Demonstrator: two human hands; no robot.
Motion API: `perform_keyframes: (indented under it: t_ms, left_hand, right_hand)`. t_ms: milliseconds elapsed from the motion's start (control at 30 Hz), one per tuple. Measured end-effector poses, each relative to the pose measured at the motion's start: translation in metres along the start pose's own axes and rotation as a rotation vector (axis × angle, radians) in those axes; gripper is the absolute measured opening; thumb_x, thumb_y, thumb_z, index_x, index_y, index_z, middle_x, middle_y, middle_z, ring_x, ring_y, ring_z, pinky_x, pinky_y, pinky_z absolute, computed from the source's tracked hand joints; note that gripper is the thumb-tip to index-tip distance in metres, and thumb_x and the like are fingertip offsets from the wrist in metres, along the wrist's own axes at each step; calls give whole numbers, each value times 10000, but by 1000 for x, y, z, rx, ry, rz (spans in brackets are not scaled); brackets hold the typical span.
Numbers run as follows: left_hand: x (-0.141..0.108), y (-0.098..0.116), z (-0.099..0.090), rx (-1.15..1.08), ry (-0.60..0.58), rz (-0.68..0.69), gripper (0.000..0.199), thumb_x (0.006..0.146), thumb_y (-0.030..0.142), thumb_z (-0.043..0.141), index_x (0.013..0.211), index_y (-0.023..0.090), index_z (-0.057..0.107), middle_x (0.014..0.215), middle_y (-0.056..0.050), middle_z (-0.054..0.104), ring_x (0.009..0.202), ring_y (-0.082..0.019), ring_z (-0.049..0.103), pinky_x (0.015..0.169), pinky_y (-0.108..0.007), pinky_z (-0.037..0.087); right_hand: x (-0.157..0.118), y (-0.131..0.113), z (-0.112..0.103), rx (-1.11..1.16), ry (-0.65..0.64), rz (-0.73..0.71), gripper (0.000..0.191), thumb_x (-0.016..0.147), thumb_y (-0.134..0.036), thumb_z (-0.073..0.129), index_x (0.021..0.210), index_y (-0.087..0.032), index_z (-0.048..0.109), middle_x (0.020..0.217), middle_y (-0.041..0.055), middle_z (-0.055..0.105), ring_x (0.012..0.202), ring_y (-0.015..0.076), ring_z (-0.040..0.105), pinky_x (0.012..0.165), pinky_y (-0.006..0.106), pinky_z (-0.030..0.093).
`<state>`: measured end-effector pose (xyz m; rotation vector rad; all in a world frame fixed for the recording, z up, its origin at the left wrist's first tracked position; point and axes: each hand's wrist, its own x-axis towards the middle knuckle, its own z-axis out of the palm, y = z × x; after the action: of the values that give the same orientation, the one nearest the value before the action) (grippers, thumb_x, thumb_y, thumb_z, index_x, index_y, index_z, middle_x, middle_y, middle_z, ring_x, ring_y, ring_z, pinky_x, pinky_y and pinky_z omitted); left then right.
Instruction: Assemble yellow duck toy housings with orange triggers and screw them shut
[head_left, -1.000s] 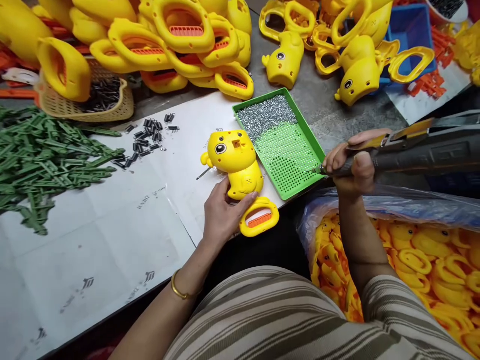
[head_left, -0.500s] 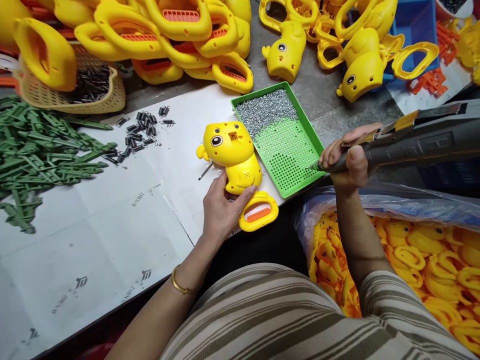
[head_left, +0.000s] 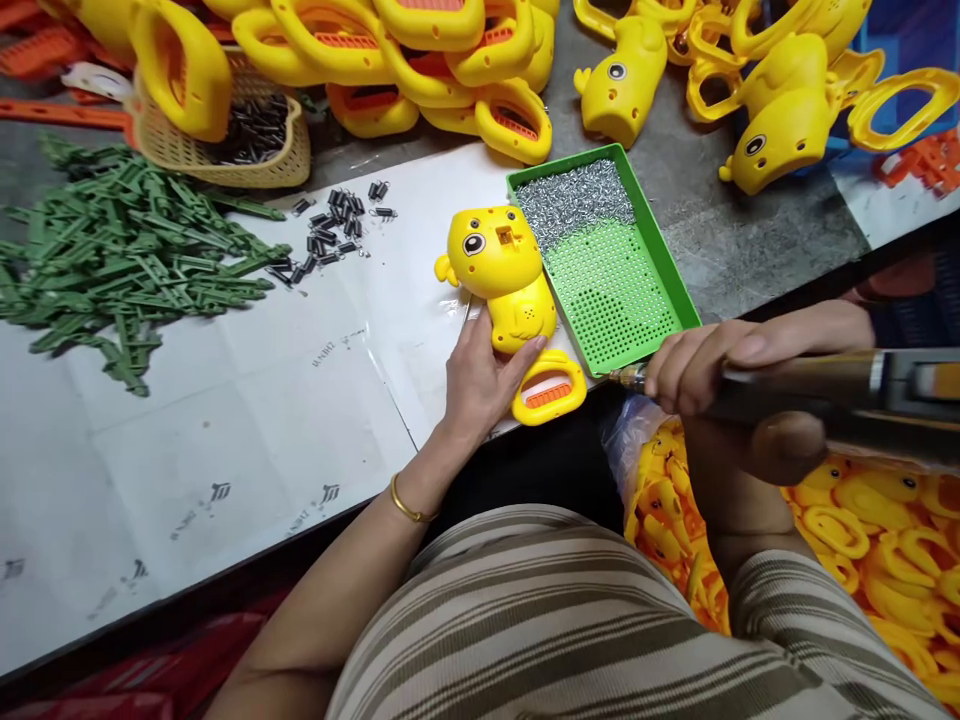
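My left hand is closed around the lower body of a yellow plastic duck toy, which lies on the white-covered tabletop. The toy has a printed eye, several screw holes, a square opening in its head and a loop handle with an orange insert. My right hand grips an electric screwdriver, its bit pointing left at the near corner of a green perforated tray. Small silver screws fill the tray's far end. The screwdriver is partly smeared by motion.
Green plastic strips and dark springs lie to the left. A tan basket holds more springs. Yellow duck toys are piled behind, with duck halves at the back right. A plastic bag of yellow parts stands below right.
The view has shifted, so the table's contents sit further right. My right hand has rolled and lowered the screwdriver, its bit now at the tray's near edge. My left hand keeps holding the toy.
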<state>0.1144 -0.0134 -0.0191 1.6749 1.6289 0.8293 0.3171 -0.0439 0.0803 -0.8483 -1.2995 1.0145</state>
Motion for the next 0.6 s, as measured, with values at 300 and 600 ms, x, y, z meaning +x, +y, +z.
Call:
perform_keyframes:
  t_ms: [300, 600]
  left_hand:
    - [0, -6, 3, 9, 39, 45, 500, 835, 513, 668, 1185, 165, 588, 1014, -82, 656, 923, -234, 630, 799, -342, 510]
    - [0, -6, 3, 16, 41, 45, 518, 833, 517, 672, 1197, 161, 582, 1036, -92, 667, 938, -240, 641, 811, -356, 522]
  right_hand:
    - [7, 40, 8, 148, -72, -206, 240, 825, -385, 688, 1028, -261, 651, 557, -52, 529, 422, 139, 533, 400, 296, 502]
    - [6, 29, 11, 153, -26, -130, 227, 812, -349, 708, 988, -218, 648, 592, -26, 549, 477, 153, 559, 459, 328, 494]
